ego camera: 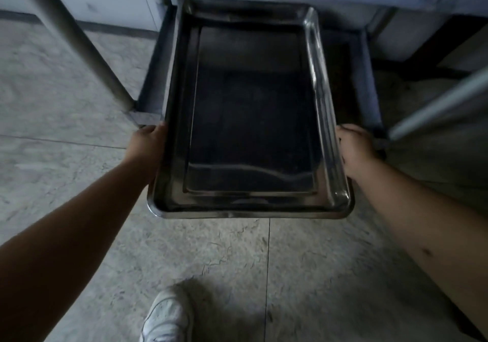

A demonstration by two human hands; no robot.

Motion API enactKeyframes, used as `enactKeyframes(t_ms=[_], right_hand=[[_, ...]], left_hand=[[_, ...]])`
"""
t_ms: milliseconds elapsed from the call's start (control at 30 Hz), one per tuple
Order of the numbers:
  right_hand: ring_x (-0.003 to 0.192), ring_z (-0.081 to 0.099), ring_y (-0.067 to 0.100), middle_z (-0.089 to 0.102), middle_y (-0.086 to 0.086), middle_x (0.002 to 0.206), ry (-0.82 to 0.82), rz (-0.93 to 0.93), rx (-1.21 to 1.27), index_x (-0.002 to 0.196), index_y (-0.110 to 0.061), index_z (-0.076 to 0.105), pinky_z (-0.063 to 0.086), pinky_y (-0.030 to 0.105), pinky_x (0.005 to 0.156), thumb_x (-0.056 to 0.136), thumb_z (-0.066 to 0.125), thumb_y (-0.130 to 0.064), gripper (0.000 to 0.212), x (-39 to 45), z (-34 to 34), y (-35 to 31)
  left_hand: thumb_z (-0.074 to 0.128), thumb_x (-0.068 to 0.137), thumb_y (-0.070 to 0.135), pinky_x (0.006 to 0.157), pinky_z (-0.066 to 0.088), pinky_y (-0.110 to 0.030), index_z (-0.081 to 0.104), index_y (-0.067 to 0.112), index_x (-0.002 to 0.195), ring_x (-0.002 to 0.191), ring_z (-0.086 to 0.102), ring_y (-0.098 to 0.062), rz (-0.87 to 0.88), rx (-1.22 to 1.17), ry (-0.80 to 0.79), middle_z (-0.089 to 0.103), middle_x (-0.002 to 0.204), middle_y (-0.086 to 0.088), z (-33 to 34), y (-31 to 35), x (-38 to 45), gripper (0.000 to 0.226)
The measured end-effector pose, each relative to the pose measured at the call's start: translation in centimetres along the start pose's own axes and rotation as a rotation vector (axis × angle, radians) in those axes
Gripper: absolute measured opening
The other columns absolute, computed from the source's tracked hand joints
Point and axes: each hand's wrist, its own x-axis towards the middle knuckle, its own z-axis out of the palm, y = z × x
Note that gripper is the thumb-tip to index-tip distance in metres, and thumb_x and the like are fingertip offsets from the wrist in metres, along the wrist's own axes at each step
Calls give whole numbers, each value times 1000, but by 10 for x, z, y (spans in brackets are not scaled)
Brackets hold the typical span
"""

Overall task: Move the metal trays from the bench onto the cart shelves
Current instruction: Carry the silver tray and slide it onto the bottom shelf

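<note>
Head view: we grip the metal tray [250, 120] by its long rims, left hand [148, 143] and right hand [355, 147] each curled shut on an edge, tray between them over the low cart shelf [367, 77]. Rigid, smooth, likely slippery steel; rolled rims, rounded corners, shallow rectangular pan.

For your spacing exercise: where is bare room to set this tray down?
Bare: the low cart shelf right of the metal tray, inside its frame rail. Crowded: both long edges, gripped by the left hand and right hand.
</note>
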Motion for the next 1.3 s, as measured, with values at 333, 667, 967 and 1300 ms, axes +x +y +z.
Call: enactKeyframes(t_ms=[333,667,967,1300], right_hand=[[97,68,28,69,14,115,-331,152,-42,114,-24,70,57,46,82,94,58,-44,30,3,-29,-20],[49,50,7,57,-7,64,205,43,368,100,-23,56,40,23,42,95,49,-49,28,-152,28,54],[48,58,4,64,-3,74,231,270,500,93,-24,61,46,21,46,99,51,-40,20,-118,15,40],[54,43,9,53,-8,71,123,341,426,83,-26,60,40,16,42,94,58,-47,24,-34,-45,40]], left_hand=[[55,97,37,54,49,-23,72,18,80,55,68,-1,-30,-282,-74,73,63,10,4,2,-7,31],[57,97,33,93,55,-47,74,10,104,101,70,-32,-81,-332,-7,74,106,-15,19,7,-14,30],[56,97,29,77,61,-46,75,15,88,81,73,-28,-144,-640,-179,74,83,-10,39,-6,-33,25],[40,107,28,77,53,-49,61,-2,114,81,64,-34,-74,-549,-444,68,92,-19,67,-1,-76,37]])
